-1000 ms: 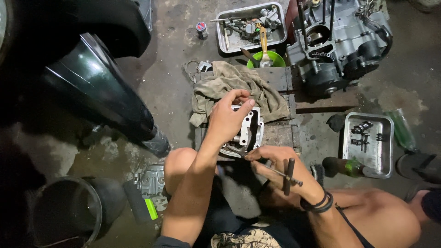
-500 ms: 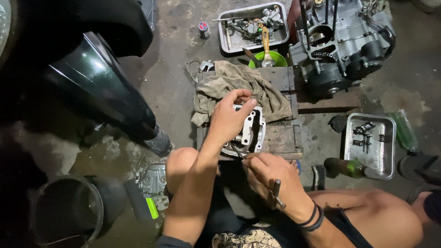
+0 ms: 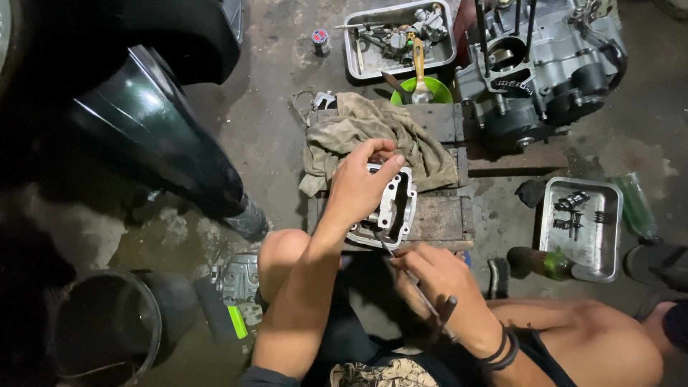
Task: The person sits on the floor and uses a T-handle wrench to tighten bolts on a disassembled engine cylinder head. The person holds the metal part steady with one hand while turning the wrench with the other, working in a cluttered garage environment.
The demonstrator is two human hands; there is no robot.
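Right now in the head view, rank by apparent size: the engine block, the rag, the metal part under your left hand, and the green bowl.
1. Engine block, largest.
2. Rag, though the left hand and the metal part cover some of it.
3. Metal part, also partly hidden by that hand.
4. Green bowl, smallest.

single head-worn view, we look steeply down, close over our lap and the worn wooden block (image 3: 444, 215), grey concrete floor (image 3: 272, 136) around

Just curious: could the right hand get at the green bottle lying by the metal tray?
Probably yes. The right hand is gripping a thin tool, but the green bottle lies close on that side with bare floor between; the tool would hamper grasping.
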